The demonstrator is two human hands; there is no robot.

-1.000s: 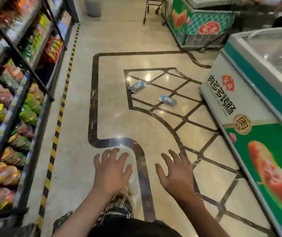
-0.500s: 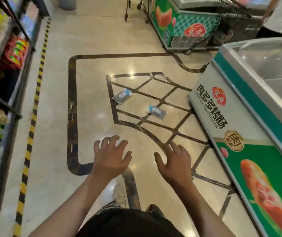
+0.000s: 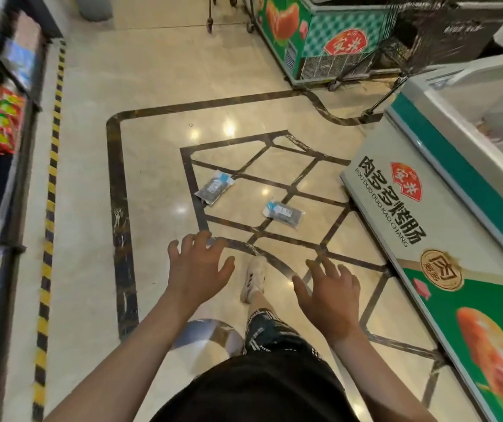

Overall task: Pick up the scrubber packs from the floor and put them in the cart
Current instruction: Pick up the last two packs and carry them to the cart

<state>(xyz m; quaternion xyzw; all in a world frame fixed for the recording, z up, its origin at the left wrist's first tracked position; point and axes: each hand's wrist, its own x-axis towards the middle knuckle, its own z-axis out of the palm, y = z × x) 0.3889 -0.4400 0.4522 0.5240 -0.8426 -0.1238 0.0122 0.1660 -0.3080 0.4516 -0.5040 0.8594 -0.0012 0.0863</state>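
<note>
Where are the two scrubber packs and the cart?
left scrubber pack (image 3: 214, 187), head view, dark middle.
right scrubber pack (image 3: 284, 213), head view, middle of label.
cart (image 3: 427, 35), head view, wire basket side.

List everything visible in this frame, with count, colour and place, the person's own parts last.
Packs: 2, dark with clear wrap and blue labels, flat on the floor ahead; left pack, right pack.
Floor: 1, beige tile with dark inlaid lines.
Hazard tape: 1 strip, yellow and black, along the shelf foot.
Shelf: 1, dark frame with coloured snack bags, left edge.
Near freezer: 1, white, teal and green, right side.
Far freezer: 1, green, top centre.
Cart: 1, dark wire, top right, blurred.
Shoe: 1, white, between the hands.
Left hand: empty, fingers spread.
Right hand: empty, fingers spread.
</note>
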